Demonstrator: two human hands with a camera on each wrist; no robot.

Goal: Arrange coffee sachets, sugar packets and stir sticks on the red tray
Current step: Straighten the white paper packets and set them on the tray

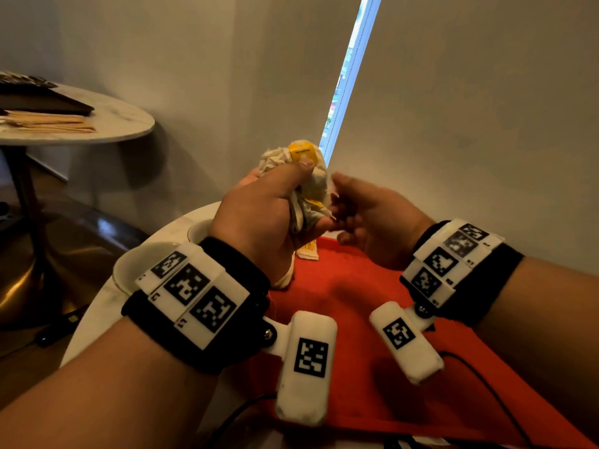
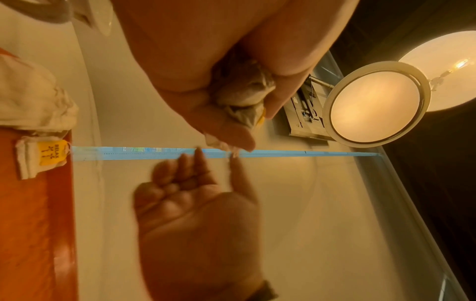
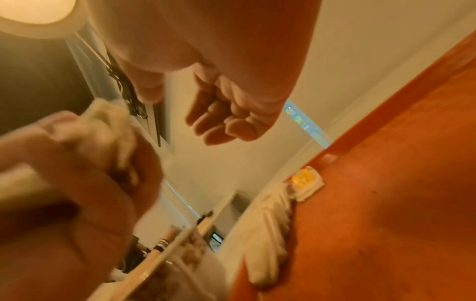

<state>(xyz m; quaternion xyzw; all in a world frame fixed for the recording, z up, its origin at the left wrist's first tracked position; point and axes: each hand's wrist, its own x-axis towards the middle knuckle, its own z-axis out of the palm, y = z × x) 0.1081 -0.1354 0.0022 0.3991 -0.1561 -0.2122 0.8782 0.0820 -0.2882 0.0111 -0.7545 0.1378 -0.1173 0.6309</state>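
While my left hand (image 1: 269, 205) hangs above the flat red tray (image 1: 372, 306), its fingers are wrapped round a crumpled bunch of white sachets with yellow labels (image 1: 304, 170), thumb pressed on the top label. My right hand (image 1: 363, 215) sits just beside it, fingers loosely curled and holding nothing, tips close to the bunch. Head view also gives me one white sachet with a yellow label (image 1: 308, 252) already lying at the tray's far edge, and a white cup (image 1: 197, 231) on the round marble surface (image 1: 97, 306) to the left.

Over to the left wrist: the bunch pokes out below my curled fingers (image 2: 226, 130), and the right palm faces up underneath, empty. That lone sachet, marked RELAX, rests on the tray's edge, with a crumpled white paper wrapper (image 2: 33, 101) touching it.

Right wrist now, blurred: fingers half curled, nothing in them, wrapper and sachet along the tray's rim.

Risk, as I judge it: pulling one sachet from so tight a bunch could drag others out, and they could drop past the rim. No sugar packets or stir sticks that I can make out.
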